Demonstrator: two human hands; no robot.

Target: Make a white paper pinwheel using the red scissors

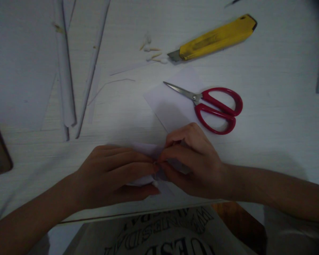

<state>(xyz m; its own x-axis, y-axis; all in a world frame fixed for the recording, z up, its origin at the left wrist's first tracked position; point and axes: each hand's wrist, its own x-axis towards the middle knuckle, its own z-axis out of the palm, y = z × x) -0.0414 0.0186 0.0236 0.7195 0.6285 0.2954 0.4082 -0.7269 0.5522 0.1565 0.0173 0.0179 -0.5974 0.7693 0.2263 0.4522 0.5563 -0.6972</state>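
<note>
Close to the table's front edge, my left hand (117, 177) is closed over a piece of white paper (142, 181), which shows below its fingers and above them. Opposite it, my right hand (192, 163) is closed in a pinch at the same spot, its fingertips meeting those of the left. What lies between the right fingertips is too small and dim to make out. A small white tip peeks out by my left thumb. Just beyond the right hand lie red-handled scissors (215, 106), slightly open, partly on a white paper sheet (159, 101).
A yellow utility knife (218, 37) lies farther back, its blade exposed toward several cut cotton-swab tips (154, 49). White rolled paper tubes (65, 78) and thin paper strips (122, 80) are at the left. A dark-edged object (0, 152) sits at the far left edge.
</note>
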